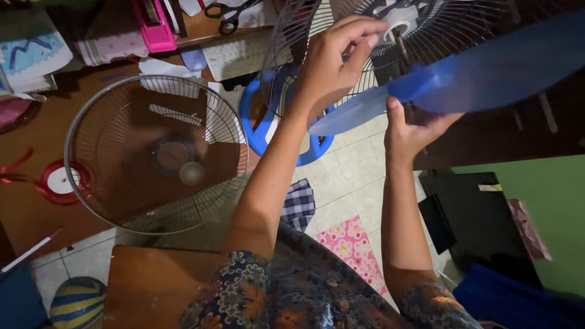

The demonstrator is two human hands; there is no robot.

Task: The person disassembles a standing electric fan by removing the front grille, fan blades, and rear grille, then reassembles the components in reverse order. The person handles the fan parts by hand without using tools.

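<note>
Blue fan blade [463, 76], held at the motor shaft [399, 42] in front of the rear wire guard [292, 55]; the blade sits top right, above the tiled floor [347, 183]. The right hand [411, 131] grips the blade hub from below, thumb up along it. The left hand [332, 61] pinches closed at the shaft tip; what it holds cannot be told. The detached front guard [155, 152] lies flat on the brown table [30, 207], well apart, with scissors [228, 15] and a pink stapler [152, 24] beyond. Likely risk: the blade tilting on the shaft and binding, or slipping from the one-handed grip toward the floor
</note>
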